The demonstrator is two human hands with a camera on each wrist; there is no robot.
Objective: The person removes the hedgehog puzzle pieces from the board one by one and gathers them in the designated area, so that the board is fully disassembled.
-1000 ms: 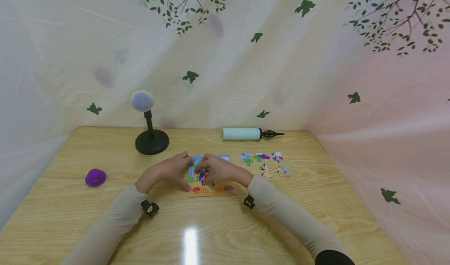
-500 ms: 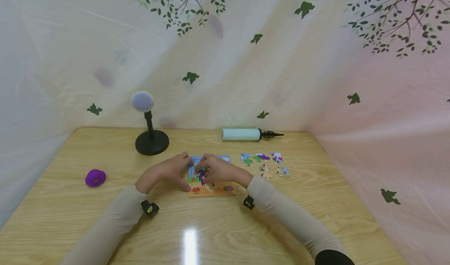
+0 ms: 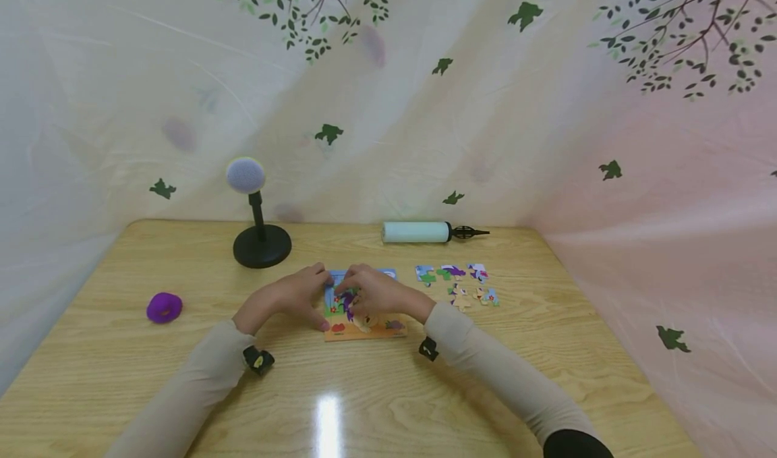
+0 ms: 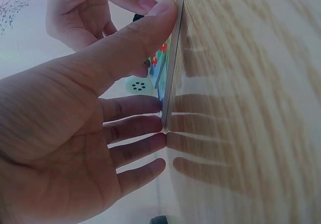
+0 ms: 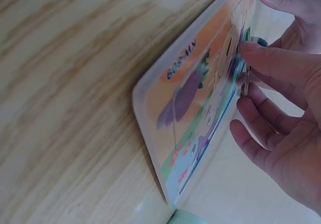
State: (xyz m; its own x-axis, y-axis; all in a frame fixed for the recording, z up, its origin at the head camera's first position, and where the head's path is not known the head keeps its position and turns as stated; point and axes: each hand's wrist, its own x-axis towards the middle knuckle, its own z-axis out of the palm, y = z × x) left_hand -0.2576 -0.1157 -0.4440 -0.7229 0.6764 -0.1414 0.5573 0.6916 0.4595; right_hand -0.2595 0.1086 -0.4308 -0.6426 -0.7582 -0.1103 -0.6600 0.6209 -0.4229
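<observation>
A picture jigsaw board [image 3: 367, 334] with a blue, green and orange print lies flat on the wooden table. My left hand [image 3: 291, 301] rests along its left side, fingers nearly straight, with the thumb [image 4: 163, 15] at the near edge and fingertips against the board's rim. Over the board's middle, my right hand [image 3: 379, 292] pinches a small jigsaw piece [image 5: 247, 80] between thumb and fingers; it shows thin and edge-on in the right wrist view, its print mostly hidden. Several loose jigsaw pieces [image 3: 461, 302] lie in two rough rows right of the board.
Behind the board lies a pale blue hand pump [image 3: 416, 232] with a black nozzle. A round pale-headed object [image 3: 245, 175] on a black stand [image 3: 262, 247] is at the back left. A purple ring-shaped thing [image 3: 164, 307] sits at the left. Printed cloth [image 3: 388, 107] hangs behind the table.
</observation>
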